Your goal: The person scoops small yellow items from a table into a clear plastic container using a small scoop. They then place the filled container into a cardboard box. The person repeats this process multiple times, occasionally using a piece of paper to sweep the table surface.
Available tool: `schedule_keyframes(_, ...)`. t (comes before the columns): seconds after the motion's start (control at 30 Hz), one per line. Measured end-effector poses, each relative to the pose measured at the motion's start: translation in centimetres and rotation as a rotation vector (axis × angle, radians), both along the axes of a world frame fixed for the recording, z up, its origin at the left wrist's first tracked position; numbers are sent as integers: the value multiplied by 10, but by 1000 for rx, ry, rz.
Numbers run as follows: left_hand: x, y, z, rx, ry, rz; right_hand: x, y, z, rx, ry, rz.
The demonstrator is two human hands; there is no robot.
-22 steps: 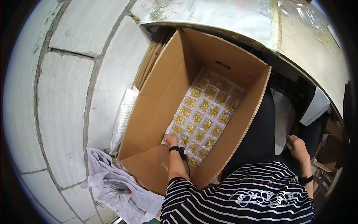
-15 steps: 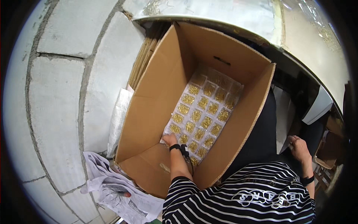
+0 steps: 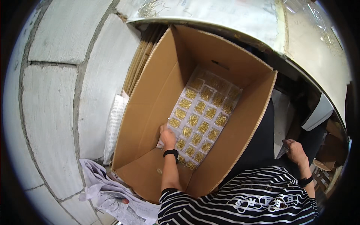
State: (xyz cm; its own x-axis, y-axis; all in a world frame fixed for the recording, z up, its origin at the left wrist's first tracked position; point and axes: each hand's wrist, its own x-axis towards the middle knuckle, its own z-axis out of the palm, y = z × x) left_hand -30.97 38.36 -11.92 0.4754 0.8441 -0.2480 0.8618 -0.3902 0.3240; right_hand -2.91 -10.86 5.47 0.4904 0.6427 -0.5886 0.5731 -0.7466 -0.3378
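Observation:
A deep brown cardboard box [image 3: 148, 108] stands before me. On its bottom lie rows of small clear plastic packs [image 3: 200, 107], each filled with thin gold-coloured metal pieces too small to name. My left hand [image 3: 167, 137] reaches into the box and is closed at the left edge of the packs, against the box wall. Its fingertips are partly hidden, and what they grip cannot be made out. Outside the box on the right, my right hand [image 3: 296, 150] is closed above my lap. A small piece of clear plastic [image 3: 282, 151] sticks out from its fingers.
A whitewashed block wall [image 3: 50, 93] rises on the left. Flattened cardboard [image 3: 140, 62] leans between it and the box. Crumpled printed sheets [image 3: 112, 191] lie at lower left. A pale tabletop [image 3: 225, 26] overhangs the far side, and a smaller open carton [image 3: 330, 146] sits far right.
My left hand has moved farther up along the left edge of the packs. My right hand has shifted slightly left, and the clear plastic in it shows more plainly. The view has shifted a little.

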Motion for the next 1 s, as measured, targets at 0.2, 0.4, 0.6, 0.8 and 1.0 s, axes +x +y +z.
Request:
schedule_keyframes(0.2,142,2,-3,91,-229,-599,7,-1,-15,9,62,-71)
schedule_keyframes(0.4,234,11,-43,25,184,-498,10,-20,-15,2,49,-192)
schedule_keyframes(0.6,228,17,-90,11,397,-634,12,-34,-24,-25,81,-247)
schedule_keyframes(0.8,203,7,-71,13,241,-614,15,-31,-33,-24,122,-245)
schedule_keyframes(1.0,193,15,-84,80,239,-673,15,-36,-36,-50,135,-261)
